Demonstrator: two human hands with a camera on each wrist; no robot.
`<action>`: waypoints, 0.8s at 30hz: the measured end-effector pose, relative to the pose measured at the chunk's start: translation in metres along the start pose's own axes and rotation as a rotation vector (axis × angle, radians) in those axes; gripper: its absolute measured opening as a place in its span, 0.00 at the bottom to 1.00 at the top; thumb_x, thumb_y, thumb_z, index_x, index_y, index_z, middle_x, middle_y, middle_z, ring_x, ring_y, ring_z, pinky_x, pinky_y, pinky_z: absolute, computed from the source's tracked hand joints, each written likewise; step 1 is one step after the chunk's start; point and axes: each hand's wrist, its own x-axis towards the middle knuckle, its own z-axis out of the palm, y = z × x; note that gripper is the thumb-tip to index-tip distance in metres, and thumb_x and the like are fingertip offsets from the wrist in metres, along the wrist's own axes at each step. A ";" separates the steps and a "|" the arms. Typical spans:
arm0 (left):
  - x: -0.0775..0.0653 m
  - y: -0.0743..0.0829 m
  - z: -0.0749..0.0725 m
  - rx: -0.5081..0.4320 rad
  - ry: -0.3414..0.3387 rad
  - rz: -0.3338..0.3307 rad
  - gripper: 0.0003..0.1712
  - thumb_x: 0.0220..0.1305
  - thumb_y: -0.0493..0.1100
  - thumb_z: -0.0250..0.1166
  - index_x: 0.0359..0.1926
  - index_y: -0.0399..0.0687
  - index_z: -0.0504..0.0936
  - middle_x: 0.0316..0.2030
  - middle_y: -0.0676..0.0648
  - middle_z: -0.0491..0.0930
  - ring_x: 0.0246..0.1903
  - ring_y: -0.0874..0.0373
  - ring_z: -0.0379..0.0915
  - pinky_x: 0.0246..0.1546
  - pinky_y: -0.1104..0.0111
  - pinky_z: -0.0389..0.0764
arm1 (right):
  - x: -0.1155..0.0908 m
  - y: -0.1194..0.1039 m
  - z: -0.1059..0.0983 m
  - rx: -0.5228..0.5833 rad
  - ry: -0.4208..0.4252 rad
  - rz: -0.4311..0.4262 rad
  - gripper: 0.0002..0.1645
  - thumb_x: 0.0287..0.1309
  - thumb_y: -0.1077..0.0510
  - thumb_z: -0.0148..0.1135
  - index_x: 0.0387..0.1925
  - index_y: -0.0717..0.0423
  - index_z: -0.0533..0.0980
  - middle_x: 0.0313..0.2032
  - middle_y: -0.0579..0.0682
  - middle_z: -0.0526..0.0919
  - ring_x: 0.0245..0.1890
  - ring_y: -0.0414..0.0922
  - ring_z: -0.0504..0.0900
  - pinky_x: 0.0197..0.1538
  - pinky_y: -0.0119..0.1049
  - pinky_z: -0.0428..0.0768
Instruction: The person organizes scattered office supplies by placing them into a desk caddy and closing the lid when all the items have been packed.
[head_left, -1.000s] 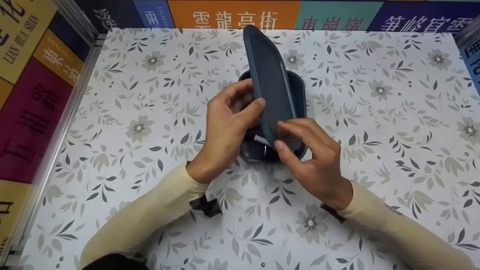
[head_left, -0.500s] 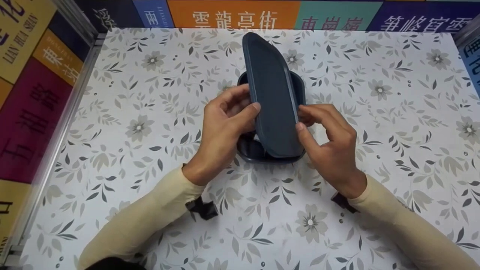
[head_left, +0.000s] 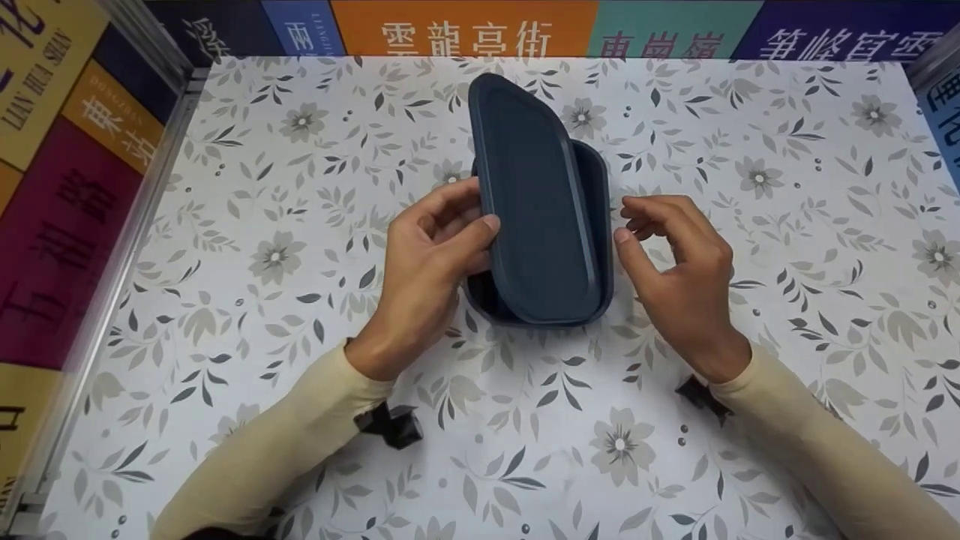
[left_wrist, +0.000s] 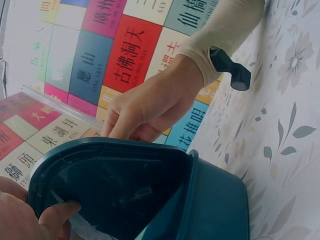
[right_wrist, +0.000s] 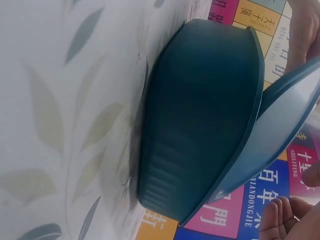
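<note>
A dark blue rectangular lid [head_left: 532, 202] with rounded corners leans over a matching box [head_left: 598, 172], its right side low at the rim and its left side raised. My left hand [head_left: 424, 262] pinches the lid's left edge, thumb on top and fingers underneath. In the left wrist view, a finger reaches along the lid's underside [left_wrist: 135, 180]. My right hand [head_left: 682, 270] hovers just right of the box, fingers loosely bent and holding nothing. The right wrist view shows the box's outer wall [right_wrist: 205, 115] and the gap beneath the lid. Most of the box's inside is hidden.
The box stands on a table [head_left: 300, 450] covered in white leaf-and-flower print. Colourful panels with large characters [head_left: 465, 30] border the table at the back and left [head_left: 60, 240]. A small black device [head_left: 394, 426] is strapped at the left wrist.
The lid has come down and tilted flatter over the box, its right side now at the rim. My right hand has let go of the lid and moved off to the right.
</note>
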 end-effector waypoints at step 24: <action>-0.006 0.000 -0.008 -0.108 -0.042 -0.031 0.24 0.69 0.25 0.62 0.66 0.24 0.79 0.58 0.30 0.83 0.53 0.45 0.85 0.43 0.60 0.94 | 0.009 0.020 -0.010 0.018 -0.164 0.364 0.16 0.76 0.66 0.66 0.61 0.64 0.86 0.44 0.53 0.90 0.43 0.42 0.90 0.50 0.28 0.87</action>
